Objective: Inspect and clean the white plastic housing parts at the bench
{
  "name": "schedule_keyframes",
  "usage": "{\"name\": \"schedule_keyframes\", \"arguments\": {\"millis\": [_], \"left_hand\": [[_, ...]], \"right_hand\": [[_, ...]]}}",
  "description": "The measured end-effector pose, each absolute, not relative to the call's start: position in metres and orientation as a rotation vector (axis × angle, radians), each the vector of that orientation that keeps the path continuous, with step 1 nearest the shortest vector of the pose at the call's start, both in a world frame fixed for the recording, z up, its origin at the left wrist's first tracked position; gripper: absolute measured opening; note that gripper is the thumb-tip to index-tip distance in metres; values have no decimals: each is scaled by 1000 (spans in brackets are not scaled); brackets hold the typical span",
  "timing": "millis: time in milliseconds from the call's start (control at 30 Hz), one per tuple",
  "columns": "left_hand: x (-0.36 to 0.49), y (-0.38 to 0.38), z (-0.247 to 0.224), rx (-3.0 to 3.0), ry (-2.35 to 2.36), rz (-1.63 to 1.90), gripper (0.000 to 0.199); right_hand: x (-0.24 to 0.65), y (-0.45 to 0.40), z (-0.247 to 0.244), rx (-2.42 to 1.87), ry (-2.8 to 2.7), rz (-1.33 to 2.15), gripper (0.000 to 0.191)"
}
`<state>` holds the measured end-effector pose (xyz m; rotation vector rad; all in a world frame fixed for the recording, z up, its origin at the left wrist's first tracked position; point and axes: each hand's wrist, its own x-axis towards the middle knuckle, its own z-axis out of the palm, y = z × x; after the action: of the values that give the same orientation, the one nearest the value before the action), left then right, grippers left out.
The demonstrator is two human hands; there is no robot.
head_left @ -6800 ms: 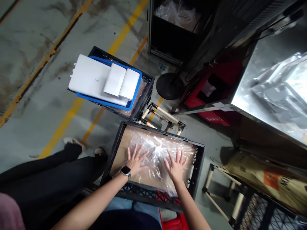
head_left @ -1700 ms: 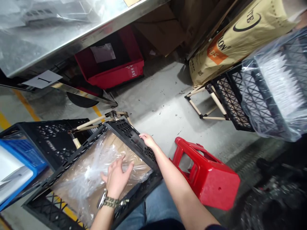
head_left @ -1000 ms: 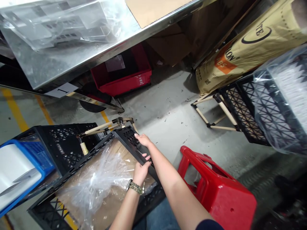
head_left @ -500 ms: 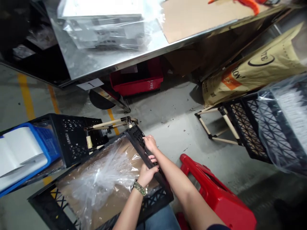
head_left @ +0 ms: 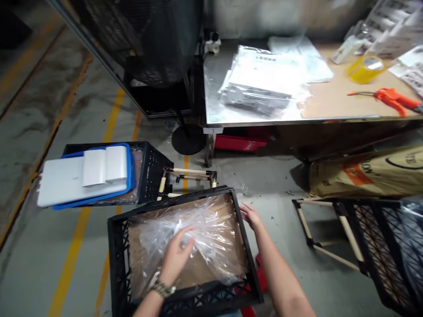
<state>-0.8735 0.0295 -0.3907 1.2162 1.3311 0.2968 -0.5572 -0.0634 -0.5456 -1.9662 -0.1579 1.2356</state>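
Observation:
A black crate (head_left: 251, 268) stands in front of me, holding brown cardboard under a clear plastic bag (head_left: 211, 229) gathered near its middle. My left hand (head_left: 178, 257), with a bracelet at the wrist, is over the gathered plastic, its fingers apart. At the crate's right side is my right hand (head_left: 250, 215), fingers spread by the outer wall and partly hidden behind the rim.
Left: another crate (head_left: 145, 176) with a blue tray (head_left: 132, 169) and white pieces. Ahead: a metal table (head_left: 214, 99) with bagged sheets, yellow tape (head_left: 366, 69) and an orange air gun (head_left: 393, 97). Right: a yellow sack (head_left: 330, 176) and pipe frame (head_left: 348, 237). Red stool (head_left: 261, 275) below.
The view has turned left and up. My left hand has left the crate's right rim and moved over the plastic. The crate sits straighter in view; my right hand remains at its right side.

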Motion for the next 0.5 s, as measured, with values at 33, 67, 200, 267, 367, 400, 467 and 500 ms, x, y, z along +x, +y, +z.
{"name": "schedule_keyframes", "arguments": {"millis": [33,67,200,267,367,400,467,500], "left_hand": [[-916,49,-386,1282,1453,394,50],[-959,66,-385,1446,1624,469,58],[-1094,100,-406,1200,2116,224,107],[-1121,99,-426,1032,1977,108,94],[-1121,92,-457,961,1789,87,67],[-1117,91,-465,957,1778,96,60],[-1110,90,-476,959,1791,121,48],[-1108,90,-479,958,1803,135,42]], "right_hand": [[-553,-70,-541,-1982,-142,1267,34],[-550,-78,-536,-2001,-137,1288,34],[-568,-108,-511,-2096,-196,1242,49],[-587,-116,-501,-2182,-249,1167,60],[-606,-115,-497,-2314,-317,1107,64],[-608,-113,-496,-2352,-331,1105,64],[-608,-105,-496,-2423,-347,1104,63],[-606,-102,-495,-2455,-356,1096,61]]}}
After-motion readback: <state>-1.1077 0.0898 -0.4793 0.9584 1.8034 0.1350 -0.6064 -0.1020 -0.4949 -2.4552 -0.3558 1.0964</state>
